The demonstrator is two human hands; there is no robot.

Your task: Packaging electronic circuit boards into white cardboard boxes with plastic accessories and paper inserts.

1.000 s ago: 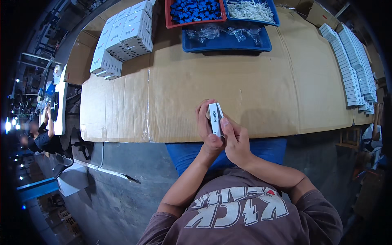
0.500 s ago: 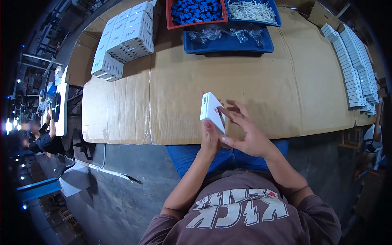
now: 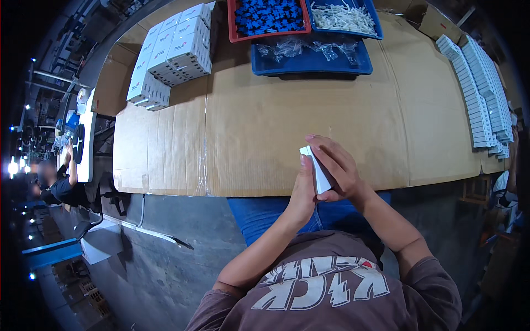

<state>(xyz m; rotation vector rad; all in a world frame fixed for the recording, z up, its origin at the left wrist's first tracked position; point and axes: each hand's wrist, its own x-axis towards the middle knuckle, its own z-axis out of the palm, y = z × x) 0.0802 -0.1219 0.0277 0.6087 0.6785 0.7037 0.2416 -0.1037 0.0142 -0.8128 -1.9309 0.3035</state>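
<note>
A small flat white box (image 3: pixel 320 175) stands on edge between my hands, just above the near edge of the cardboard-covered table. My left hand (image 3: pixel 301 194) grips it from the left, with the thumb along its narrow near side. On the other side my right hand (image 3: pixel 343 172) presses against it, fingers bent over the far end and thumb at the lower end. The box's broad right face is mostly hidden behind the right hand's fingers.
White boxes (image 3: pixel 175 47) are stacked at the back left. A red tray (image 3: pixel 270 36) of blue parts, a blue tray (image 3: pixel 348 32) of whitish parts and a blue tray (image 3: pixel 309 70) of clear bags stand at the back. More white boxes (image 3: pixel 469 91) line the right. A person (image 3: pixel 61 185) works far left.
The box has moved right and nearer to me and turned narrow side up. My right hand, spread beside it before, has closed against it.
</note>
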